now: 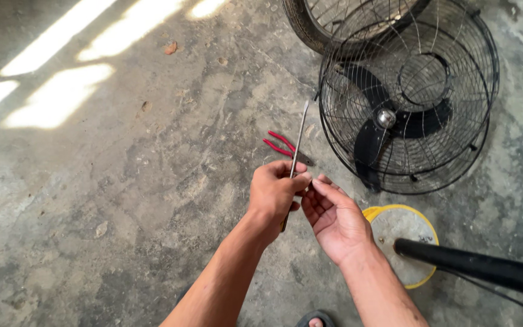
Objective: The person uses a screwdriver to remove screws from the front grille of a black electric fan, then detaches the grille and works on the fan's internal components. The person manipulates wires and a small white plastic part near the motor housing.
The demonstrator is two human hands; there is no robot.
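One screwdriver (298, 138), my left hand (273, 194) closed around it, shaft pointing up. My right hand (334, 218) half open, fingertips pinching beside it. One pair of red pliers (282, 145) on the floor just behind, one caged fan (408, 103) right, bare concrete (104, 200) wide open left.

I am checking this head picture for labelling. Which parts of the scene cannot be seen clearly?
- Screwdriver: its handle is mostly hidden in the left hand; only the shaft shows.
- Whatever the right hand fingertips pinch: too small to tell.
- Red-handled pliers: the jaws lie behind the shaft and hand.
- Second fan guard: cut off by the top edge.
- Black pole: cut off by the right edge.
- Yellow-rimmed base: partly covered by the pole and forearm.
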